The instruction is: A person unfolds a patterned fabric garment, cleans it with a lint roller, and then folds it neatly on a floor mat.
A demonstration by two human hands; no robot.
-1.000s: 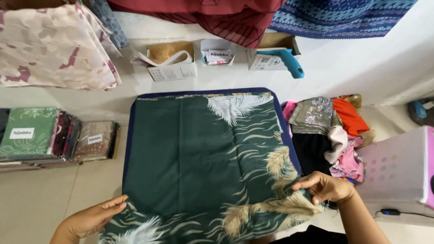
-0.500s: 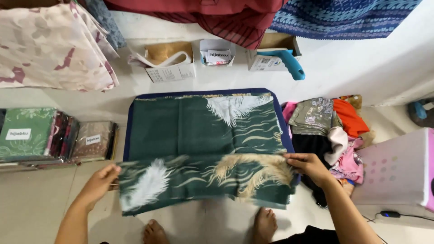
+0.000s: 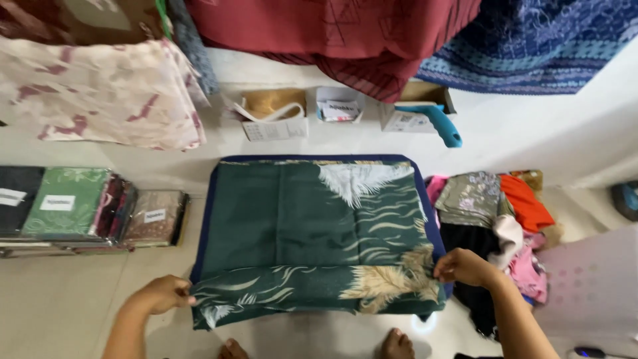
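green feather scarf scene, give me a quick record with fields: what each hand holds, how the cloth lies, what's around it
left hand: grips the near left corner of the green feather scarf
right hand: pinches the scarf's near right edge
cloth: spread on a dark blue mat, near edge folded up over itself
left of mat: packaged scarves in a row
right of mat: heap of mixed clothes
far side: small boxes, blue-handled tool

One head-worn camera looks steeply down, fairly near, at the floor (image 3: 66,299), edges seemingly blurred
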